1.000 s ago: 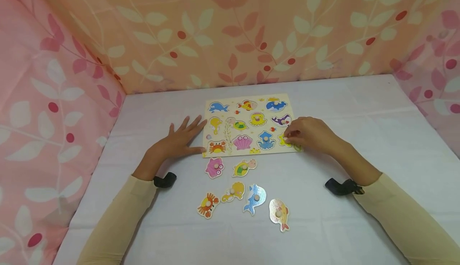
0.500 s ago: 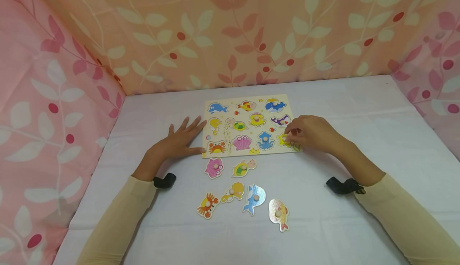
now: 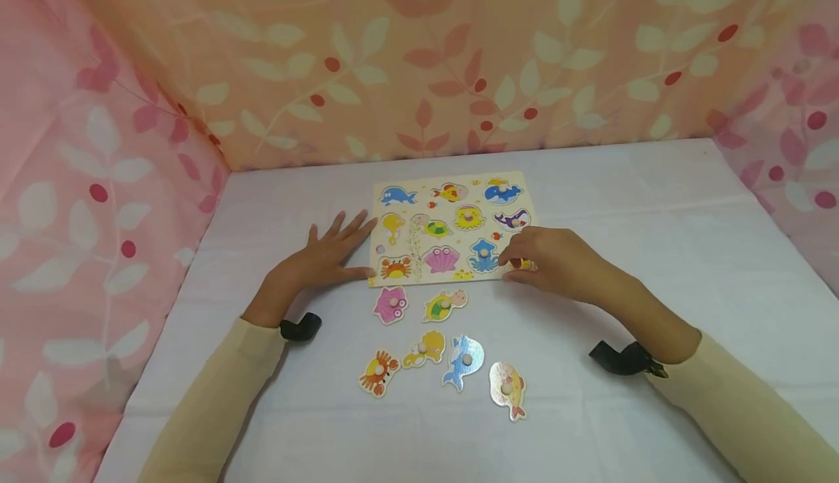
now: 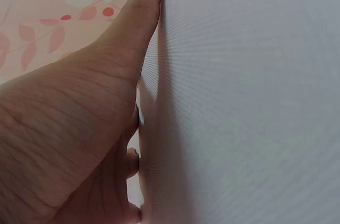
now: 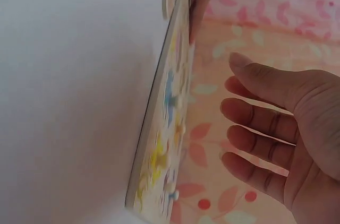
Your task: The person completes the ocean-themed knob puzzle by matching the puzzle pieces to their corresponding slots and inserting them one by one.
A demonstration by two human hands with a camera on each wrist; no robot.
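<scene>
A wooden peg puzzle board [image 3: 463,258] with sea-animal pictures lies on the white-covered table. My left hand [image 3: 328,258] lies with spread fingers, its fingertips and thumb at the board's left edge. Over the lower right corner is my right hand [image 3: 557,261], its loosely bent fingers and thumb apart and holding nothing in the right wrist view. It mostly hides the yellow star piece [image 5: 157,157] from the head view. The knobbed blue squid [image 3: 484,256], octopus [image 3: 469,217], blue whale [image 3: 503,191] and purple whale [image 3: 513,220] pieces sit in the board.
Loose knobbed pieces lie in front of the board: pink shell [image 3: 391,305], turtle [image 3: 445,306], crab [image 3: 379,374], seahorse [image 3: 424,350], blue dolphin [image 3: 463,361] and fish [image 3: 507,390]. Patterned curtains [image 3: 432,53] stand behind and beside the table.
The right hand has let go of the star piece's knob and shifted left and toward the front, its fingers parting. The left hand and the loose pieces stay where they were.
</scene>
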